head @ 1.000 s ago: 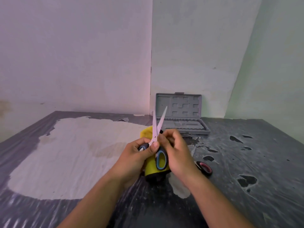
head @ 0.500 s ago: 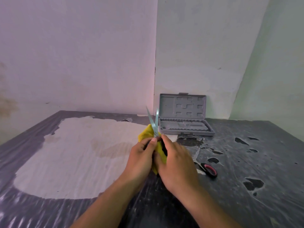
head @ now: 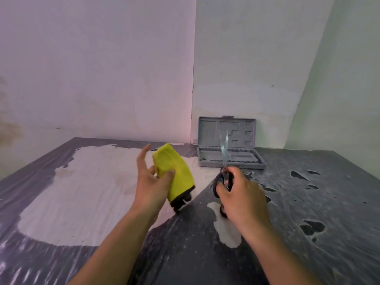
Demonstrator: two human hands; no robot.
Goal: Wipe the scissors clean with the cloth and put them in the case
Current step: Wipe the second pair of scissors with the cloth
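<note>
My right hand (head: 240, 194) grips the dark handles of the scissors (head: 224, 155), whose blades point up and stand almost closed in front of the case. My left hand (head: 151, 182) holds the folded yellow cloth (head: 174, 171) with a black edge, thumb pressed on its front and the index finger sticking up. Cloth and scissors are apart, about a hand's width between them. The grey plastic case (head: 228, 142) lies open at the back of the table, its lid leaning against the wall.
The table (head: 308, 202) is covered in a worn dark sheet with a large pale patch on the left. A small round dark object (head: 223, 210) peeks out beside my right wrist. Walls close off the back and right.
My hands have separated: the left carried the cloth off to the left, the right took the scissors to the right toward the case. The blades have closed from a spread V.
</note>
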